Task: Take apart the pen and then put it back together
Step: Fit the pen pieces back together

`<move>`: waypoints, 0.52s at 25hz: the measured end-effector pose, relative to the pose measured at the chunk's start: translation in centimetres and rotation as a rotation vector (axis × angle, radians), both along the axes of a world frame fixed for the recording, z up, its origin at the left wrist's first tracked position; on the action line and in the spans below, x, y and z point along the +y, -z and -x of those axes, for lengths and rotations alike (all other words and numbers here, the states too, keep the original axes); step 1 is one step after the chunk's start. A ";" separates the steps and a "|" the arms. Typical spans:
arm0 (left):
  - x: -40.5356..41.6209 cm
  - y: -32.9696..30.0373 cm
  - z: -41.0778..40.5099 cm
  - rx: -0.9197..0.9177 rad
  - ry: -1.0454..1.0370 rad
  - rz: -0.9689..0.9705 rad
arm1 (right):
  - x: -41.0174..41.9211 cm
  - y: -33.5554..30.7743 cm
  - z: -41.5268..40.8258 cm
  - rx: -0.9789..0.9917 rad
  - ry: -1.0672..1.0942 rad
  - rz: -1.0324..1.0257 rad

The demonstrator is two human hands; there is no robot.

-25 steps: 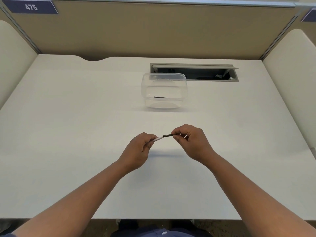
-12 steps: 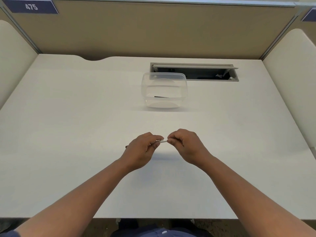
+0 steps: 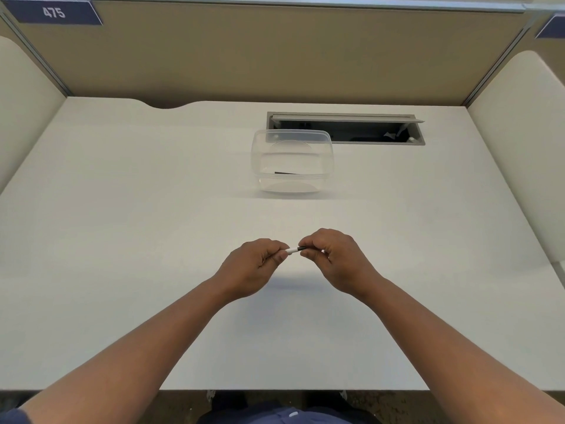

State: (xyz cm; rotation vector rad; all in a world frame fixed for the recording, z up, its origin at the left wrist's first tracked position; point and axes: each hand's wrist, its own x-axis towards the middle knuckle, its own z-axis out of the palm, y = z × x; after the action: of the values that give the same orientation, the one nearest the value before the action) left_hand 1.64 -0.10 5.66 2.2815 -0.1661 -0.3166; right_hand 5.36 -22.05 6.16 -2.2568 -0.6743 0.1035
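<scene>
Left hand [image 3: 250, 267] and right hand [image 3: 331, 258] each pinch one end of a pen [image 3: 296, 249], white section left, black right, held above the white worktop [image 3: 122, 240]. Beyond the pen sits a clear container [image 3: 292, 160].

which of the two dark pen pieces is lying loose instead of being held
The thin dark piece inside the clear plastic container at the back. The other, the black pen part, is pinched in the right hand.

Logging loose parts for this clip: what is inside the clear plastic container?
One thin dark stick-like piece lies on the floor of the clear container, near its front wall. Nothing else shows through the walls. Which pen part it is cannot be told.
</scene>
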 end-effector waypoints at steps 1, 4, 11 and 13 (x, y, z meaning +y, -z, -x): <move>0.0 -0.2 0.0 0.005 0.000 0.016 | 0.0 0.0 0.1 -0.013 0.014 -0.021; -0.1 -0.3 -0.2 0.026 -0.006 0.047 | 0.2 -0.3 0.3 -0.003 0.047 -0.131; 0.3 -0.7 -0.7 0.178 -0.003 0.121 | 0.7 -1.5 1.1 0.208 0.130 -0.207; 0.3 -0.9 -0.5 0.131 -0.004 0.055 | 0.9 -1.8 1.2 0.278 0.166 -0.202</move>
State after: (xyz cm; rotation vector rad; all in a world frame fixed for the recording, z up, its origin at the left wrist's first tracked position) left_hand 2.15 0.17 6.58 2.1987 -0.1017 -0.4524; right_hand 4.15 -21.11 7.93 -2.0438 -0.3328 0.2513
